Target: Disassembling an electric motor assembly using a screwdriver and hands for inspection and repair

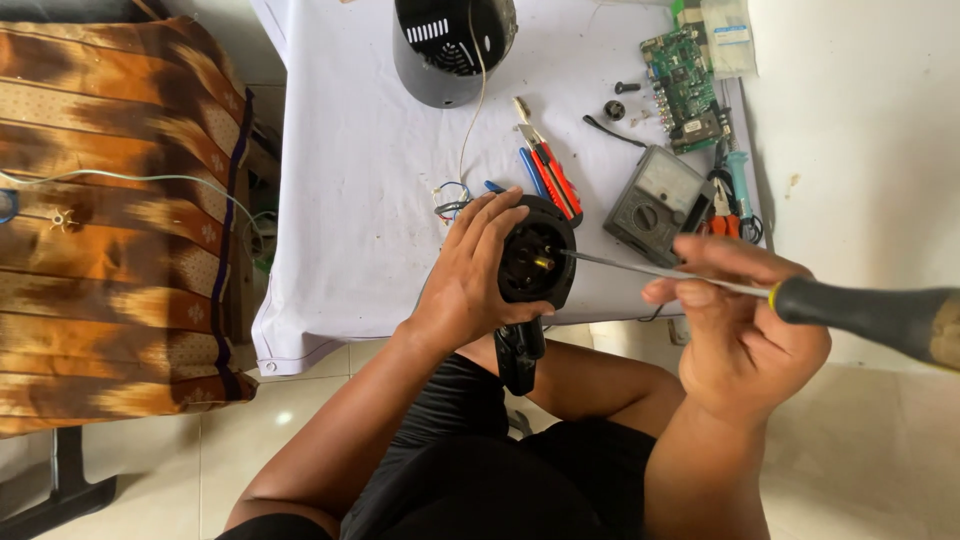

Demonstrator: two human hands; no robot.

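Note:
My left hand grips a black round motor housing with a brass part at its centre, held above my lap at the table's front edge. My right hand holds a long screwdriver by its black handle with a yellow collar. The metal shaft runs left, and its tip sits at the housing's centre. A black part hangs below the housing, between my knees.
A white-covered table carries a black cylindrical casing, red and blue-handled pliers, a grey multimeter, a green circuit board, loose wires and small parts. A brown patterned seat stands at the left.

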